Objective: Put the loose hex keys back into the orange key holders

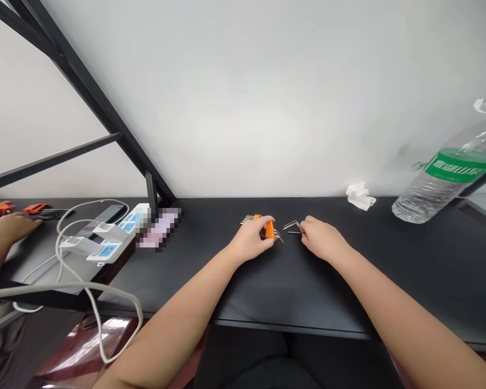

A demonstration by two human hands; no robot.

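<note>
Over the black table (267,292), my left hand (249,240) is closed around an orange hex key holder (270,229). Several silver hex keys stick out of the holder on both sides. A little to the right, the fingers of my right hand (319,236) are closed at the ends of loose L-shaped hex keys (292,224), whose shafts point left toward the holder. How many keys the right fingers grip is hidden by the hand. The two hands are apart from each other.
A large water bottle (445,178) and crumpled tissue (360,195) stand right. Left are a power strip (119,232) with chargers, white cables (101,324), a phone (105,219), a blurred-out item (160,229) and a black frame (105,108). Another person's hand (10,235) is far left.
</note>
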